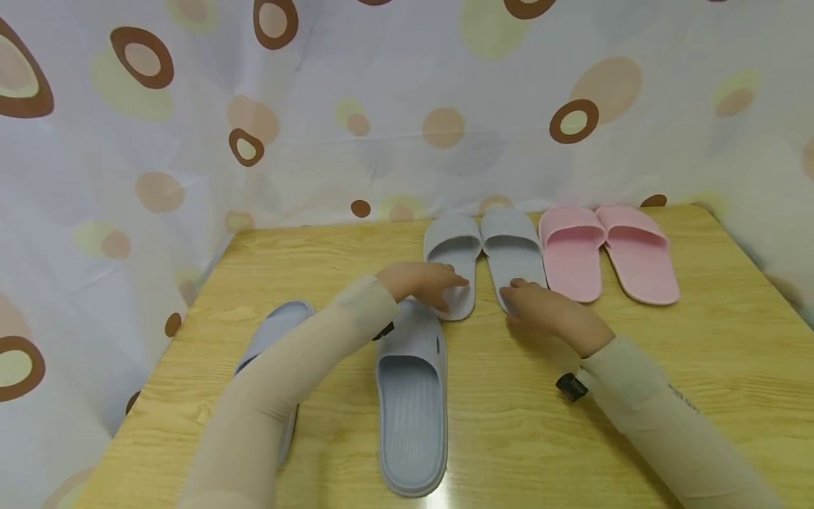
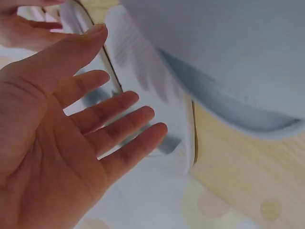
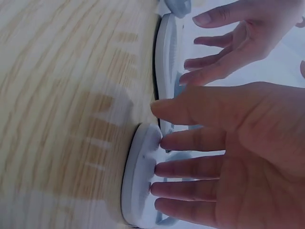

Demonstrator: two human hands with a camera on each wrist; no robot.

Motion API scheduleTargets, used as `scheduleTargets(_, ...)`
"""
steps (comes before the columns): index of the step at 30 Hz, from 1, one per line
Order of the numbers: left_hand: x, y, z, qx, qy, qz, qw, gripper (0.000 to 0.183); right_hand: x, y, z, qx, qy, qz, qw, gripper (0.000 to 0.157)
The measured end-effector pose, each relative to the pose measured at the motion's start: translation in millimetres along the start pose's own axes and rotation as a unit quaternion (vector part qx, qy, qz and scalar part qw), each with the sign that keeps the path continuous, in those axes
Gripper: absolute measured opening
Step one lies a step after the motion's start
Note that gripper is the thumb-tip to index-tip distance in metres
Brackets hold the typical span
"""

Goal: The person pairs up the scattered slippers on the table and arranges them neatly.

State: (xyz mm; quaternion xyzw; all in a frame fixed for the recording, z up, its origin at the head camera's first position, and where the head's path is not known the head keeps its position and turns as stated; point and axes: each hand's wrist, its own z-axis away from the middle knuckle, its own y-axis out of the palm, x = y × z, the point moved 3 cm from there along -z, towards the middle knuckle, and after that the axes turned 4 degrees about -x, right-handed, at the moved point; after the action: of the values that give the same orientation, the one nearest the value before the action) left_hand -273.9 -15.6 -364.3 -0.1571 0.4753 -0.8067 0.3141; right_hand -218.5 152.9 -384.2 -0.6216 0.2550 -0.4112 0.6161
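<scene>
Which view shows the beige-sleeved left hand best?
Left wrist: the left hand is closest there, palm, thumb and four fingers visible. The head view gives mostly its back, overlapping a pale-grey rounded slipper; the right wrist view shows it smaller, beyond the right hand.

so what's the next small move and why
Probably bring the left hand to the near middle slipper: that hand holds nothing, and this slipper lies apart from the similar left slipper, while the grey pair and pink pair sit side by side at the back.
</scene>
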Motion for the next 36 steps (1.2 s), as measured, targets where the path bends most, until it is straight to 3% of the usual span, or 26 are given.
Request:
scheduleTargets(6,9.7,-9.5,25.8,-0.04,0.019,0.005,0.999,0.06,10,-10.9,1,-0.018,-0.016,-0.029,0.999,0.045)
scheduleTargets(12,12.3,-11.8,72.5,-0.073,0.006,0.021,0.9971,0.058,31,-23.4,6,-0.054,-0.053,-0.054,0.996,0.039)
scheduleTargets(17,15.5,-6.9,109.7,-0.124,0.006,0.023,0.992,0.057,52,-30.0,13,-0.097,-0.094,-0.059,0.989,0.038)
scheduleTargets(23,13.9,-2.2,150.2,-0.179,-0.001,0.017,0.9838,0.056,78,-33.7,19,-0.145,-0.156,-0.042,0.976,0.038)
scheduleTargets(27,10.5,3.9,175.9,-0.209,-0.007,0.004,0.978,0.057,95,-31.2,22,-0.167,-0.213,-0.033,0.962,0.04)
scheduleTargets(31,8.6,16.2,199.0,-0.223,-0.015,0.002,0.9746,0.057,112,-24.9,26,-0.184,-0.274,-0.024,0.944,0.041)
scheduleTargets(36,4.5,37.4,222.3,-0.233,-0.021,0.011,0.9721,0.057,132,-14.3,31,-0.178,-0.321,0.025,0.93,0.041)
